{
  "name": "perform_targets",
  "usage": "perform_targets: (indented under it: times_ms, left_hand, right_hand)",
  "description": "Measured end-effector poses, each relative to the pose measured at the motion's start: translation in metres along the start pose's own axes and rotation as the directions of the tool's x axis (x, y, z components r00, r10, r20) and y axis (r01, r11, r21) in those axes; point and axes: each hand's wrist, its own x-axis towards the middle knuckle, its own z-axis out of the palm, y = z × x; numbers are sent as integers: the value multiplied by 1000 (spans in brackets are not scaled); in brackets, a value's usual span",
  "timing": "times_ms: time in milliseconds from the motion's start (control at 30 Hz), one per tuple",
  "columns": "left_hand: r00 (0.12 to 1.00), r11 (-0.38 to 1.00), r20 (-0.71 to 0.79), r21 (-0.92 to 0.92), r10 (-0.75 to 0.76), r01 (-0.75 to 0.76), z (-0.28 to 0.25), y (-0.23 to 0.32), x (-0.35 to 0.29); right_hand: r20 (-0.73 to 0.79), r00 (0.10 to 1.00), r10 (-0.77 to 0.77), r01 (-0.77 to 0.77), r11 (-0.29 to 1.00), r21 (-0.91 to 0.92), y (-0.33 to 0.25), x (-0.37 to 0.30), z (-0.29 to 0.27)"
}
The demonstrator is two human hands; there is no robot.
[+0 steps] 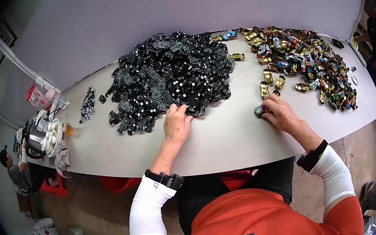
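Note:
Bent fingers of my left hand [177, 125] press together at the near edge of a big heap of black toy car chassis [164, 73] with pale wheel hubs. Whatever lies under those fingertips is hidden; a black chassis [199, 111] sits right beside them. Over on the right, my right hand [282, 115] closes around a toy car [259, 111] with a green body, held low over the table. Just beyond it are several loose gold toy cars [264, 90]. A wide pile of gold and multicoloured toy cars [304, 60] spreads farther right.
The grey table [228, 145] backs onto a pale partition [184, 6]. A small cluster of shiny little parts [88, 104] lies left of the black heap. White dishes [52, 137], a metal pot [36, 140] and a cloth [62, 157] crowd the left end. Another person [18, 171] sits beyond.

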Motion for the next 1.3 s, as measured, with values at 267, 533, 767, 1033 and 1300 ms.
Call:
perform_targets:
  times_ms: [267, 533, 767, 1033, 1300]
  left_hand:
    - [965, 927, 63, -301, 255, -225, 14, 33, -11]
    - [973, 941, -58, -247, 224, -231, 7, 36, -13]
    - [985, 860, 154, -511, 77, 13, 19, 63, -27]
    - [811, -287, 578, -795, -91, 535, 14, 59, -51]
    - [843, -440, 510, -805, -170, 398, 32, 74, -67]
  right_hand:
    - [9, 1000, -27, 27, 999, 30, -10, 8, 5]
    - [13, 997, 77, -77, 993, 86, -30, -7, 11]
    - [148, 979, 144, -140, 990, -33, -81, 18, 39]
    - [53, 997, 52, -70, 898, 435, -94, 19, 62]
    - [58, 997, 52, -74, 865, 497, -91, 9, 56]
